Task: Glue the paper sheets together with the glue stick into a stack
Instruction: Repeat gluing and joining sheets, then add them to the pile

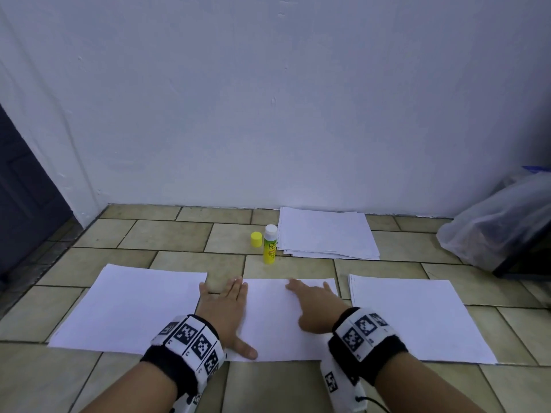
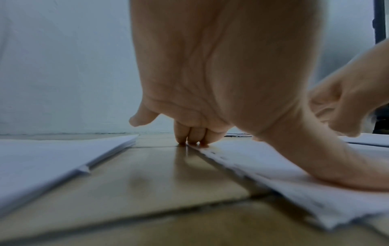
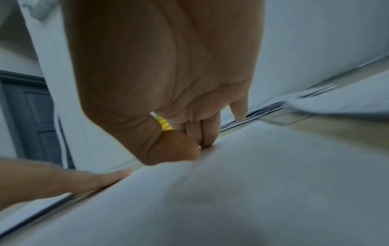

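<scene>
Three white paper sheets lie side by side on the tiled floor: a left sheet (image 1: 131,305), a middle sheet (image 1: 274,320) and a right sheet (image 1: 417,317). My left hand (image 1: 226,305) lies flat on the middle sheet's left edge, fingers straight, thumb spread onto the paper. My right hand (image 1: 313,299) presses flat on the same sheet's upper right part. Behind the sheets stands the yellow glue stick (image 1: 269,244), uncapped, with its yellow cap (image 1: 256,239) beside it. A loose pile of white paper (image 1: 325,234) sits by the wall. In the right wrist view the glue stick (image 3: 163,124) shows past my fingers.
A white wall runs along the back of the floor. A translucent plastic bag (image 1: 501,225) stands at the right against a dark object. A dark door (image 1: 26,198) is at the left. Bare tiles (image 1: 167,234) lie between the sheets and the wall.
</scene>
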The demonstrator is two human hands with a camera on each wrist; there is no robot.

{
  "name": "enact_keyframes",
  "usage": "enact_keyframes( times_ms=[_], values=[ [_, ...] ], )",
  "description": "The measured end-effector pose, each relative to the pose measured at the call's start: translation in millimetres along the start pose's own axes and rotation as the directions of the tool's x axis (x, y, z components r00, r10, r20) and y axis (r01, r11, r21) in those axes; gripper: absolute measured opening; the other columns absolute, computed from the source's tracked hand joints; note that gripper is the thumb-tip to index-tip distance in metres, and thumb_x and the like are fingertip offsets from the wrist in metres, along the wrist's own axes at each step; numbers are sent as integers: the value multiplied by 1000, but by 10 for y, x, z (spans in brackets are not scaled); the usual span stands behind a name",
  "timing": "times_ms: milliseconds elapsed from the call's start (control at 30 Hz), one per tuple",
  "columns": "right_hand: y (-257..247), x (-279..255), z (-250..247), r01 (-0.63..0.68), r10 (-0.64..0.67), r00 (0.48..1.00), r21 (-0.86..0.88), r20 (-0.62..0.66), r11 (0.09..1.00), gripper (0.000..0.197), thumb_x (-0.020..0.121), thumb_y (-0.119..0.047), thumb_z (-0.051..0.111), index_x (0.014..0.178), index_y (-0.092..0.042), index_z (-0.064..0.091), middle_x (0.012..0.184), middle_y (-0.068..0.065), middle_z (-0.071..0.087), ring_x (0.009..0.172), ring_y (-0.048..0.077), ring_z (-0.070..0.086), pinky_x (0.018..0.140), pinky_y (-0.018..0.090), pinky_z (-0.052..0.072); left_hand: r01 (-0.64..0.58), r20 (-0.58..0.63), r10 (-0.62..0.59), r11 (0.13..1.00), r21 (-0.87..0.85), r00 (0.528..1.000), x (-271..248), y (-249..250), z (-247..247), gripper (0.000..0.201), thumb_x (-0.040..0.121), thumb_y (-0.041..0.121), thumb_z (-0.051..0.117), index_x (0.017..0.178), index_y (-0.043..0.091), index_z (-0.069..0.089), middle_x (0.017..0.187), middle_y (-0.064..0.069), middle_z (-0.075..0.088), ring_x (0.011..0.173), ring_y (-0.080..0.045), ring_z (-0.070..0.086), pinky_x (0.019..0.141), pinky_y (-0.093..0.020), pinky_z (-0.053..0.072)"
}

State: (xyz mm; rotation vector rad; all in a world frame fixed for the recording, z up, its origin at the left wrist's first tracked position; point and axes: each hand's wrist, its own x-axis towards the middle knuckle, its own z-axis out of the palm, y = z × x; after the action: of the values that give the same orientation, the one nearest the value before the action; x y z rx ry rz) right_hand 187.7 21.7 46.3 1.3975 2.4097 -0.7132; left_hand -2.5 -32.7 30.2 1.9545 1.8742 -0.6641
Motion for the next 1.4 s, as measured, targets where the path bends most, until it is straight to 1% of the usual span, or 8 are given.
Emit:
enact_keyframes(
  times_ms=[100,233,333,467,733,1133,1333,1400],
  values=[
    [355,-86,-67,-85,87,995,32,-48,996,64,86,-17,52,144,-24,26,132,4,53,124,23,46,117,38,15,-26,8,26,1000,-17,1000,-8,-37,-7,129,72,74,59,149,8,-19,158,-5,-22,147,-16,-16,115,-61,-4],
    [595,-101,-97,-119,117,990,-24,-78,993,54,90,-32,57,138,-26,32,127,3,56,116,25,48,102,34,34,-45,5,46,996,-79,999,16,-174,-42,112,79,69,56,152,21,-13,159,6,-20,147,-20,-17,116,-59,-3],
    [644,-75,-99,-84,81,996,-90,-44,992,65,86,-37,65,139,-27,29,132,0,55,119,23,49,114,39,21,-57,11,57,997,-52,998,39,-269,-79,99,85,64,53,153,27,-10,159,11,-17,147,-23,-12,115,-61,4],
    [643,-124,-132,-61,64,998,-121,25,991,96,71,-44,79,145,-26,20,135,-2,53,123,20,50,117,43,5,-57,28,57,998,22,998,57,-278,-61,111,79,60,64,152,28,-14,158,11,-19,147,-25,-13,113,-63,3],
    [577,-189,-74,-49,60,995,-126,84,991,134,56,-37,89,150,-17,-4,157,-4,19,141,18,30,116,50,-8,-17,3,16,998,65,1000,-1,-235,-21,134,65,60,75,150,23,-21,158,11,-19,146,-26,-14,112,-64,1],
    [474,-238,-80,-74,79,996,-126,37,989,132,55,-32,91,150,-13,0,158,3,5,146,21,15,118,47,-3,5,43,-8,997,75,999,75,-244,38,138,68,61,73,145,9,-29,154,-6,-34,142,-24,-30,115,-55,-8],
    [498,-260,-154,-54,59,996,-70,63,996,138,56,-31,91,151,-17,-10,158,4,14,146,20,14,119,43,-4,15,50,-20,995,97,999,45,-193,-16,138,69,59,74,146,8,-28,154,-7,-32,143,-23,-28,116,-55,-6],
    [552,-281,-202,-61,59,996,27,73,998,137,56,-31,91,152,-25,-8,154,1,27,144,24,19,119,41,11,20,50,-25,995,98,998,45,-191,-7,137,69,59,74,145,7,-28,154,-7,-32,143,-23,-28,116,-55,-6]
  ],
)
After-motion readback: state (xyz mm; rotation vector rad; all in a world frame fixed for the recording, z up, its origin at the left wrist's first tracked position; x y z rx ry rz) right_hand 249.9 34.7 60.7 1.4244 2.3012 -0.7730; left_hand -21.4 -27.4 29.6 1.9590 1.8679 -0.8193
